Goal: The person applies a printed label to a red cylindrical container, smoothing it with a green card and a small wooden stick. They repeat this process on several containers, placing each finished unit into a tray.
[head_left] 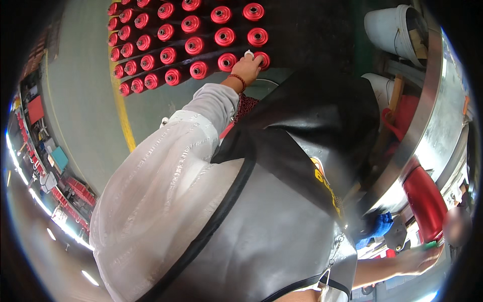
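Red-ended cylinder [264, 61] against part-curled left hand [246, 69], red cylinder [425, 204] by right hand [424, 258], both grips unclear.

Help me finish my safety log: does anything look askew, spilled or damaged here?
Nothing clearly stands out. The red cylinders sit in fairly even rows, with the left hand at an end one. The pale bucket at upper right looks tilted, but the fisheye bends things there, so I cannot tell.
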`<state>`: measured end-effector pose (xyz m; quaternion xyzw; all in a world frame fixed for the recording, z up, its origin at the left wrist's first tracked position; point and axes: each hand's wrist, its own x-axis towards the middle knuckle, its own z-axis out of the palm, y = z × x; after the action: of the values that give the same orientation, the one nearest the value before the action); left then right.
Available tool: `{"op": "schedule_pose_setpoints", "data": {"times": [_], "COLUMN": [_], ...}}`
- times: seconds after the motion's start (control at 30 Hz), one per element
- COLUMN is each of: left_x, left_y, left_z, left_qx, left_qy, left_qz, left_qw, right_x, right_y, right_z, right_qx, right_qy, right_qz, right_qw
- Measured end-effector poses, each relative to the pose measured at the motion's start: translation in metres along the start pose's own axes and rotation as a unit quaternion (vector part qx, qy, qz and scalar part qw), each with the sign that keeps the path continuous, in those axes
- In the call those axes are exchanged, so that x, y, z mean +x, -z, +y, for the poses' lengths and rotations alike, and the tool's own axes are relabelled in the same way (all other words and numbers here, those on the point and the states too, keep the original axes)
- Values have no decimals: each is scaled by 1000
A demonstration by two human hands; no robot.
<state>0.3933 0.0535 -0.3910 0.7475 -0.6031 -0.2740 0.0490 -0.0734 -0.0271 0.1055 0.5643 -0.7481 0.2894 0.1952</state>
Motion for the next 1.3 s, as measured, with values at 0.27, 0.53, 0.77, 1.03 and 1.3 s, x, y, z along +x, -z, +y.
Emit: {"op": "schedule_pose_setpoints", "data": {"times": [0.27, 0.53, 0.77, 1.03, 1.3], "left_x": [19, 11, 45, 93, 90], "left_y": [-5, -13, 42, 35, 44], "left_z": [-8, -11, -3, -24, -30], "left_qx": [50, 33, -1, 50, 37], "left_qy": [-82, -45, 17, -23, -26], "left_qz": [-1, -15, 84, 10, 35], "left_qw": [995, 998, 996, 998, 998], "right_x": [-22, -32, -42, -55, -52], "right_y": [11, -52, -107, -163, -168], "right_z": [-43, -62, -94, -95, -96], "right_qx": [129, 53, 53, 23, -8], "right_qy": [167, 241, 296, 288, 291], "right_qz": [52, -75, -175, -247, -231], "right_qw": [976, 966, 937, 925, 929]}}
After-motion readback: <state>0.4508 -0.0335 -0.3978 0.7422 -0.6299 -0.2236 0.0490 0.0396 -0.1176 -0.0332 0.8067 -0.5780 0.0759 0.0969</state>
